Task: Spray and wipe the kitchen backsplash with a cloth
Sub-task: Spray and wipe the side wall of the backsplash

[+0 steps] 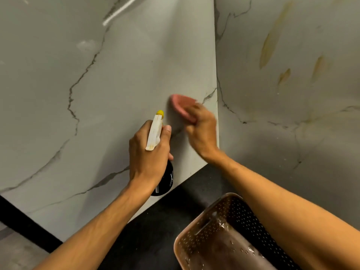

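Observation:
The backsplash (124, 78) is grey-white marble with dark veins, meeting a second marble wall at a corner on the right. My left hand (148, 152) grips a spray bottle (155, 133) with a white trigger head, a yellow nozzle and a black body, its nozzle pointing at the wall. My right hand (201, 131) holds a pink cloth (182, 106) and presses it against the backsplash near the corner, just right of the nozzle. The hand and cloth look blurred.
The right-hand marble wall (292, 94) carries yellowish-brown streaks (272, 39). A black countertop (155, 230) runs below the walls. A perforated beige basket (220, 209) stands on it at the lower right, under my right forearm.

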